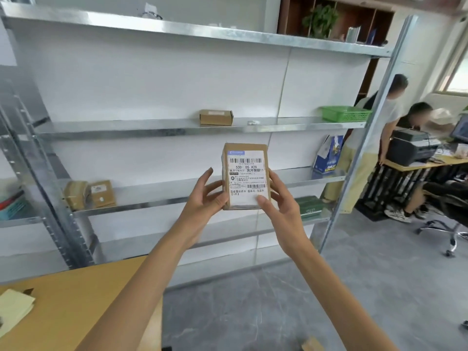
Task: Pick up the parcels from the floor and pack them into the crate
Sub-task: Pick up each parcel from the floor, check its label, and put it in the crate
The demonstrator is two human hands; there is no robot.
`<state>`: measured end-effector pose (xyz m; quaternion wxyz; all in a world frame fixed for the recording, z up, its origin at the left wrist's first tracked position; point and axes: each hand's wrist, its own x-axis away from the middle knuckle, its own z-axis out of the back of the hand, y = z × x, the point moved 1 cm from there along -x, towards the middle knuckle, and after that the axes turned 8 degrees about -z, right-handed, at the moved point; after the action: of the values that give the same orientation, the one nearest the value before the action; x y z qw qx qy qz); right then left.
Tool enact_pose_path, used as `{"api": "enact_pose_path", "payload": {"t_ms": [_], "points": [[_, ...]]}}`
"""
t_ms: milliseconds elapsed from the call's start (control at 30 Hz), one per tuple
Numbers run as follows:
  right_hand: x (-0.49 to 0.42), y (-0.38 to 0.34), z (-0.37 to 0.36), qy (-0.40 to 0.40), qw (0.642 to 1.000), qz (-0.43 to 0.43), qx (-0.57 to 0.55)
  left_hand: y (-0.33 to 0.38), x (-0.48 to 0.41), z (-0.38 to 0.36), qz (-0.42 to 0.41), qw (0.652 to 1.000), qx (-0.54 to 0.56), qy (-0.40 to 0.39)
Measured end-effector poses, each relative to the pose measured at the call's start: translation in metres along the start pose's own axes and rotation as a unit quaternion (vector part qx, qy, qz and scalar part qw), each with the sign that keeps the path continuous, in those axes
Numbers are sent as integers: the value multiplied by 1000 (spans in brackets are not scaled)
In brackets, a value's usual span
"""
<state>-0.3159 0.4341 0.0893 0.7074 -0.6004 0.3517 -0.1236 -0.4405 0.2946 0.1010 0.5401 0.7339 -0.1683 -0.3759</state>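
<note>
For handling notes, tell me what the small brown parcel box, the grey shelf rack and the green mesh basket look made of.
Small brown parcel box: matte kraft cardboard, with a white paper label and seemingly clear tape.
Grey shelf rack: probably galvanised steel, dull mottled sheen, punched uprights.
Green mesh basket: likely moulded plastic, uniform colour, lattice walls.

Metal shelving (152, 133) fills the upper frame; its middle shelf is open between a small box (215, 117) and a green basket (344, 114). Bare floor (379, 287) lower right; a wooden table (76, 300) lower left, seemingly against the shelving.
</note>
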Motion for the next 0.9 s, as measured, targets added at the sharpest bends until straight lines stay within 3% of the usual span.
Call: {"api": "enact_pose_path", "payload": {"t_ms": [200,433,900], "points": [[17,-5,-21,2,1000,3,-20,13,19,13,-18,1000,-3,1],[53,-9,-25,-51,997,-26,-50,26,62,15,-24,999,-24,9],[172,-31,3,-134,984,-71,-97,46,199,-36,-13,991,-121,61]]}}
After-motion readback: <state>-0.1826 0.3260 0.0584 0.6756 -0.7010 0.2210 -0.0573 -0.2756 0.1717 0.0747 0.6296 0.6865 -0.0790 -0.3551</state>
